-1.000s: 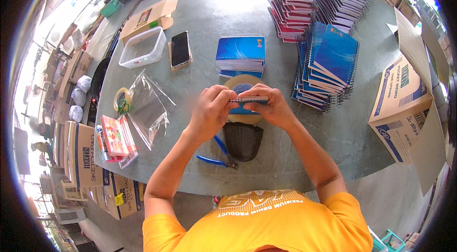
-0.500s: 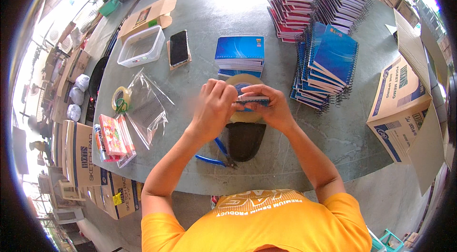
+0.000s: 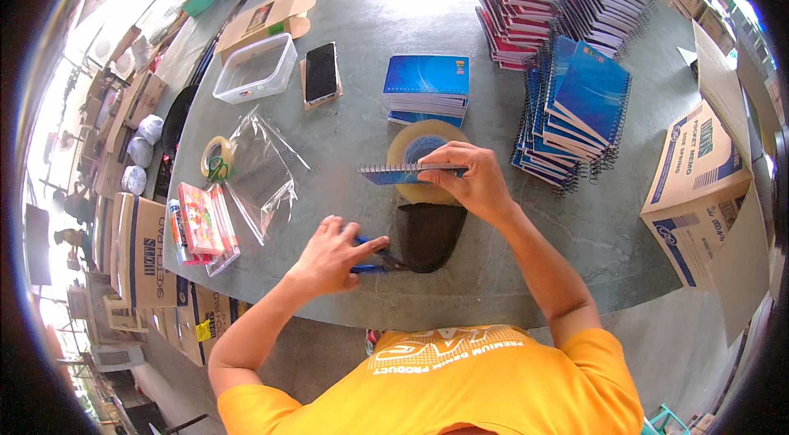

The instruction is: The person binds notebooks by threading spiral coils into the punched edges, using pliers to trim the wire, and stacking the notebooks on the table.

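A phone [image 3: 320, 72] lies between a plastic tub [image 3: 256, 68] and stacked notebooks [image 3: 427, 87].

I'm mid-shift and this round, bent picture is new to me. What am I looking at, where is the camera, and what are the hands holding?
There is no machine here: a person works with two bare hands. The camera sits on the person's head and looks down through a fisheye lens, which bends the edges of the round grey table.

The right hand holds a small blue spiral notebook over a wide roll of clear tape. The left hand rests on blue-handled pliers beside a black pad.

Also on the table: a stack of blue notebooks, taller spiral notebook stacks, a phone, a clear plastic tub, clear bags and a small tape roll.
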Available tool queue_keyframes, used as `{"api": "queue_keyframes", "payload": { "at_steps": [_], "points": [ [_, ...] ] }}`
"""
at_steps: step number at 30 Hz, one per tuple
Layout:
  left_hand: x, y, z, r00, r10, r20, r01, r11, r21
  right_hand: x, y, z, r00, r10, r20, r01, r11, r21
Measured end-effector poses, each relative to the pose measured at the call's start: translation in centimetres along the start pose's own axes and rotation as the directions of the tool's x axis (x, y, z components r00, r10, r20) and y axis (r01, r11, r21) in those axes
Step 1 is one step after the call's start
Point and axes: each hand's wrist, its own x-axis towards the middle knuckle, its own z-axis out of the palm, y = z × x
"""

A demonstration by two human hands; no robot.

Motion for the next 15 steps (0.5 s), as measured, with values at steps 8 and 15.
{"api": "queue_keyframes", "payload": {
  "at_steps": [8, 15],
  "points": [
    [-1.6, -0.3, -3.4, 0.890, -0.421, -0.175, 0.258, 0.782, -0.568, 0.0, -0.3, 2.1, 0.990, -0.142, -0.021, 0.141, 0.989, -0.048],
    [0.0, 1.4, -7.9, 0.864, -0.445, -0.237, 0.296, 0.828, -0.476, -0.1, -0.8, 3.3, 0.971, -0.221, -0.085, 0.211, 0.971, -0.114]
  ]
}}
